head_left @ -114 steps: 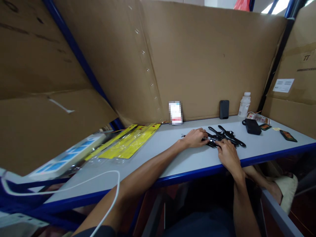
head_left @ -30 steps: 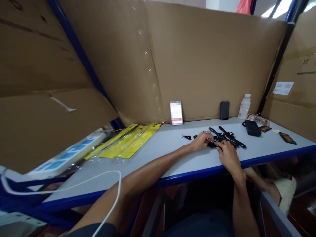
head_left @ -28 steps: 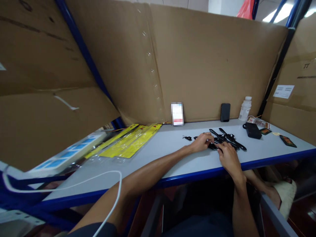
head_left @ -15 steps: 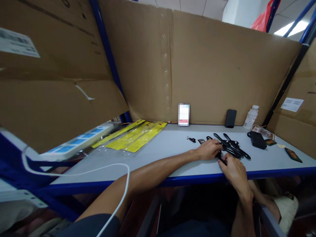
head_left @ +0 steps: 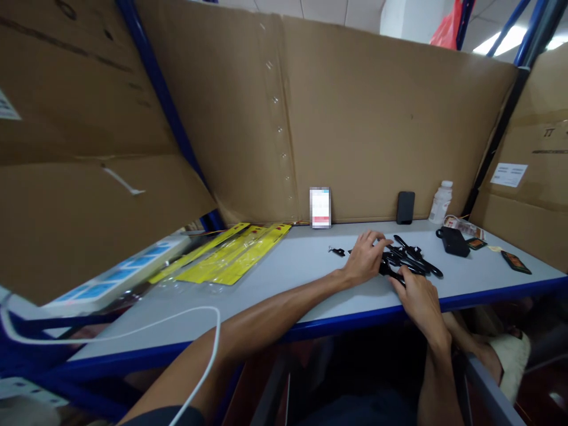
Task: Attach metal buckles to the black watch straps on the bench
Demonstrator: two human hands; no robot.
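Occupying the table (head_left: 290,263): one bottle (head_left: 440,204) and three yellow-carded clear packets (head_left: 228,254), contents indistinct; black tools (head_left: 415,254), overlapped beyond counting; one black handle (head_left: 392,273) clasped in the right hand (head_left: 419,296), left hand (head_left: 364,258) just beside, grip unclear.

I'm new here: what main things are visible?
Parts: several, black, near hands
Loose piece: one, black, centre
Table: one, grey, centre
Packages: three, yellow, left
Power strip: one, white-blue, left
Cable: one, white, lower left
Lit screen: one, white, back
Phone: one, black, back right
Bottle: one, whitish, back right
Case: one, black, right
Flat items: two, dark, right
Cardboard: several, brown, back, sides
Bag: one, red, top right
Left hand: one, bare, beside parts
Right hand: one, bare, holding one part
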